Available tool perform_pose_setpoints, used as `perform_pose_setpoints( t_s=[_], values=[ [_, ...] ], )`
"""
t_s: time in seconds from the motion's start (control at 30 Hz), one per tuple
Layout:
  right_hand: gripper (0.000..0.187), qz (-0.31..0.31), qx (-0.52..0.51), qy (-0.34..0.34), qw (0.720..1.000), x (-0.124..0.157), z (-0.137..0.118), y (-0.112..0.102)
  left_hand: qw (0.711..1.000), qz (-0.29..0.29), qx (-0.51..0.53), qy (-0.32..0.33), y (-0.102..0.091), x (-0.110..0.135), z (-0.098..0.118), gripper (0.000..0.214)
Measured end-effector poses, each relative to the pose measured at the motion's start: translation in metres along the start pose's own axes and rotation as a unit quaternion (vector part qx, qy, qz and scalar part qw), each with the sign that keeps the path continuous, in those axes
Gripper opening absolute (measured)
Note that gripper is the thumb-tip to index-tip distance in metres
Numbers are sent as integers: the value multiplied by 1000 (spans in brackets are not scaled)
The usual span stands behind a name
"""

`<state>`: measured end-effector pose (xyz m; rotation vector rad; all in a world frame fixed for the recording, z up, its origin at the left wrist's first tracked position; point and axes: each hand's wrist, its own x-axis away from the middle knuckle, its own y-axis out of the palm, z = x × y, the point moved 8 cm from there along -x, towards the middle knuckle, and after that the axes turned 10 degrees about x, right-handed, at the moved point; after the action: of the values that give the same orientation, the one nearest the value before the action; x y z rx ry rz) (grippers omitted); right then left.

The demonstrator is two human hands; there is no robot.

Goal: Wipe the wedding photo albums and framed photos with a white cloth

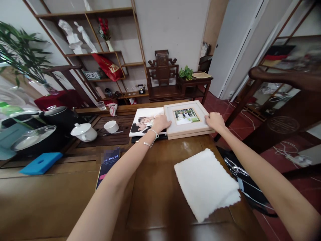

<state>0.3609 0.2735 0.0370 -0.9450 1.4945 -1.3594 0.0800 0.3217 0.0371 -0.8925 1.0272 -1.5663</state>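
Note:
A pale wooden picture frame (173,117) with a small outdoor photo in a wide light mat lies face up near the far edge of the table, on top of another frame-like piece of similar wood. My left hand (161,124) grips its left side, thumb near the front corner. Around the right side, the fingers of my right hand (215,121) are closed, their tips partly hidden. Just left of the frame rests a white photo album or panel (140,115) with a couple's picture, partly covered by my left hand. Closer to me a white cloth (205,184) is spread on the table.
A phone (110,164) showing a timer lies left of my left arm. Further left are a blue block (41,163), a lidded white tea bowl (84,132), a white cup (111,126) and a black kettle (59,115). A black bag (240,177) sits beside the table's right edge.

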Motion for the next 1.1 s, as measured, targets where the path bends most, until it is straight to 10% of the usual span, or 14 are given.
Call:
perform_pose_setpoints(
  t_s=[0.33,0.57,0.73,0.87,0.97,1.1],
  values=[
    [40,119,-11,-29,992,34,1,-67,988,89,117,37,-50,33,13,29],
    [32,176,-50,-80,980,108,-13,-112,931,140,334,51,-71,142,-23,39],
    [31,113,-139,-190,965,188,-42,-102,730,120,672,-25,-52,246,-62,51],
    [36,-4,-236,-376,896,250,-44,-80,695,116,695,-143,-42,310,-102,48],
    [78,-90,-212,-482,845,284,-24,-50,689,110,686,-207,-34,342,-131,37],
    [93,-73,-145,-512,844,301,-8,-12,690,128,663,-261,-25,367,-160,28]
  ],
)
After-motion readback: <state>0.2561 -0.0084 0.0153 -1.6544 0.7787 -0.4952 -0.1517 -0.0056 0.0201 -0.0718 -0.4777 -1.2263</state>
